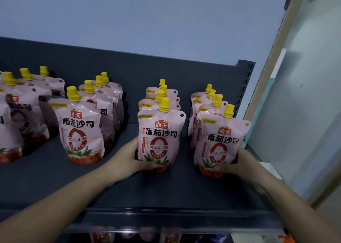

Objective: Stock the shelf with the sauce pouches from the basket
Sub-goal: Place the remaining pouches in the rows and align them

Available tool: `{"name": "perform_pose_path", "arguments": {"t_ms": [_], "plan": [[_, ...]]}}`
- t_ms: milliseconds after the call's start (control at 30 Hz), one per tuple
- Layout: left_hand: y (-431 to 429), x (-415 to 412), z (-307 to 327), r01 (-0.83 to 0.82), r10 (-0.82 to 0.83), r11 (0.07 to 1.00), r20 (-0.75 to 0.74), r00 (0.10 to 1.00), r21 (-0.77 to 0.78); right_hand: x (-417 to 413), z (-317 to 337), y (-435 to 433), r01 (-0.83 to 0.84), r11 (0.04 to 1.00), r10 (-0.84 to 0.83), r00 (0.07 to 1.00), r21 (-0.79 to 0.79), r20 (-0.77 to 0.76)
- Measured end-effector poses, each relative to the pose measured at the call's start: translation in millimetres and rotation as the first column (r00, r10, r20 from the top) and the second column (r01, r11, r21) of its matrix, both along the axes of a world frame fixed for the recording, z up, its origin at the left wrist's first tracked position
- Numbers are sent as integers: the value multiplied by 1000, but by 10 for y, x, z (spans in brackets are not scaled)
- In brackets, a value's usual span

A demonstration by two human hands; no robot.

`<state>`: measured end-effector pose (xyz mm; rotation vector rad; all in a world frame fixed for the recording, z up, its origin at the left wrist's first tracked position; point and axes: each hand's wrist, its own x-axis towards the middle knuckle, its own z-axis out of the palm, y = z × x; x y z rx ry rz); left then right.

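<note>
Pale blue wall (pixel 147 12) fills upper view; pale panel (pixel 304 113) at rt edge, type not clear. Below wall: dark grey shelf (pixel 166 191) w/ matching back panel (pixel 166 67), slotted upright (pixel 246 80) at its rt end, clear-fronted rail (pixel 166 218) along front edge. Shelf carries pink sauce pouches in files running front to back, all upright, labels facing out. Far-left files (pixel 24 113): partly cut by frame edge, count not determinable. Next file (pixel 83 130): four deep, front pouch standing free, well apart from both hands. Centre file (pixel 162 99): four deep. Rt file (pixel 212 102): four deep, near the upright. Centre front pouch (pixel 160 137): at head of centre file, close against pouch behind; base at shelf level, contact w/ shelf cannot be confirmed. Left hand (pixel 127 159) grasps it at lower left side, fingers wrapped behind, thumb at lower front. Rt front pouch (pixel 219 147): at head of rt file, slightly nearer shelf front than centre front pouch, leaning a little to rt. Right hand (pixel 243 163) grasps its lower rt side, fingers behind, thumb along lower front edge. Both forearms bare, reaching in over the rail. Hands well apart, one pouch each, strip of bare shelf between the two held pouches. Under rail: goods on lower level (pixel 103 236), blurred, not identifiable. Yellow caps (pixel 164 104) top every pouch.
</note>
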<state>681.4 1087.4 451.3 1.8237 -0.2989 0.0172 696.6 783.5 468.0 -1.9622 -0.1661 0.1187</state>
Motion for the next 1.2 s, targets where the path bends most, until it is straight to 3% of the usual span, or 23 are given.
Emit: {"name": "perform_pose_path", "arguments": {"t_ms": [100, 300, 600, 833, 1067, 1200], "plan": [[-70, 43, -8, -17, 17, 999, -4, 1000, 30, 45, 20, 26, 19, 998, -17, 999, -62, 41], [-75, 13, 33, -29, 30, 998, -21, 999, 55, 91, 23, 71, 23, 999, -20, 996, -34, 93], [-17, 19, 75, -70, 74, 989, -25, 997, 127, 148, 7, 0, 52, 994, -52, 999, -97, 11], [24, -45, 25, -142, 144, 977, -3, 990, 157, 53, -15, -51, 108, 994, -107, 994, -30, 17], [50, -47, 20, -175, 176, 957, 14, 984, 232, 58, -9, -4, 100, 990, -97, 995, -96, 35], [37, -105, -12, -196, 194, 952, 33, 980, 234, -16, 4, 24, 246, 967, -237, 965, -72, 113]]}}
